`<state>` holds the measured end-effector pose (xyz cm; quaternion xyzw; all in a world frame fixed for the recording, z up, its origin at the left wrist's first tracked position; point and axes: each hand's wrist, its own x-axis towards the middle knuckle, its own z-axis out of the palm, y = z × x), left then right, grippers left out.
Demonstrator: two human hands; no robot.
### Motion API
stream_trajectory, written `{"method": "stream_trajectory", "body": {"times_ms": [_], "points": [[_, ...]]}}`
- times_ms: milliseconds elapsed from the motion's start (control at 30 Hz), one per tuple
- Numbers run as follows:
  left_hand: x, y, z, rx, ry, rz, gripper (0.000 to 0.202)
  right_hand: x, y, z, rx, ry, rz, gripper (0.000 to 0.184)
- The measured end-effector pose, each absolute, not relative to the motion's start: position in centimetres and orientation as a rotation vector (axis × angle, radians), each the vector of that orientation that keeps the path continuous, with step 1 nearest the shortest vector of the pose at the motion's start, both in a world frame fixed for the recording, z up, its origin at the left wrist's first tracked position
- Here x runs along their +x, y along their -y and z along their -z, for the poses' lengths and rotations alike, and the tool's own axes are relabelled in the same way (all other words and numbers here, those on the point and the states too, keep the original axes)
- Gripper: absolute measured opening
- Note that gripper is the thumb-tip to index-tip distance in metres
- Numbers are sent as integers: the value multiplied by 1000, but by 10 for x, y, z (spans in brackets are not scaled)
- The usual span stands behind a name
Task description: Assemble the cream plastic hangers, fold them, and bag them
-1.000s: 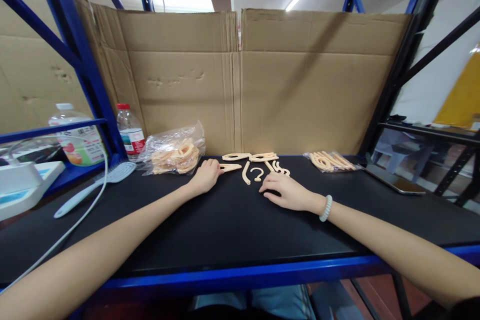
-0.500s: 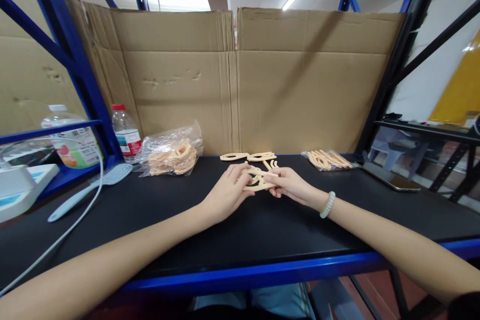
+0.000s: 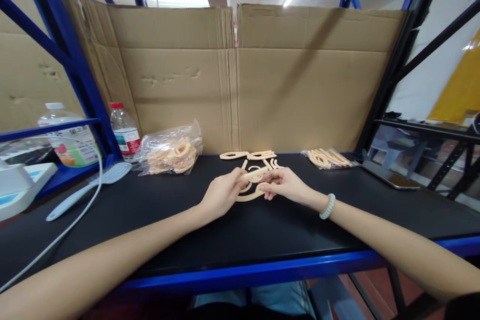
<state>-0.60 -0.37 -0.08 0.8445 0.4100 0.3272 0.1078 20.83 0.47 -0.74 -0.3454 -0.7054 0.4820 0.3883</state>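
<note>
My left hand [image 3: 224, 191] is closed on the left end of a pale peach-coloured bar [image 3: 252, 174], which slants up toward the right. My right hand [image 3: 285, 185] pinches the right end of a curved peach piece [image 3: 249, 198] between thumb and fingers. The curve's left end runs in beside my left fingers; whether they touch it, I cannot tell. Just behind the hands lie more loose peach pieces, some short and curved [image 3: 275, 164]. Two long oval pieces, a left one [image 3: 234, 155] and a right one [image 3: 261, 155], rest farther back.
A clear bag of peach parts [image 3: 174, 155] sits at the back left, a flatter bag [image 3: 326, 158] at the back right. Near the right edge lies a phone-like slab [image 3: 392, 178]. On the left are a hairbrush [image 3: 90, 187], a red-capped bottle [image 3: 125, 132] and a white cable [image 3: 71, 230].
The pieces between my hands have been turned and drawn apart into a bar and a lower curve. More loose pieces show behind them. Both hands stay in nearly the same place.
</note>
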Motion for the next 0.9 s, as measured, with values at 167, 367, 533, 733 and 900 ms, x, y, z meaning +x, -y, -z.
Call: {"method": "stream_trajectory", "body": {"times_ms": [167,367,533,733,900], "points": [[-9,-2,1,2288,-1223,-1303,21,213,-13,10,-932,1897,-1067,32],[-10,-2,-2,2179,-1207,-1343,24,219,-21,8,-828,1630,-934,28],[-6,1,-3,2207,-1045,-1114,25,222,-20,7,-752,1520,-1127,30],[1,5,1,2055,-746,-885,31,214,-12,5,-699,1536,-1140,31],[4,1,6,1824,-797,-827,32,210,-6,4,-720,1656,-1045,26]]}}
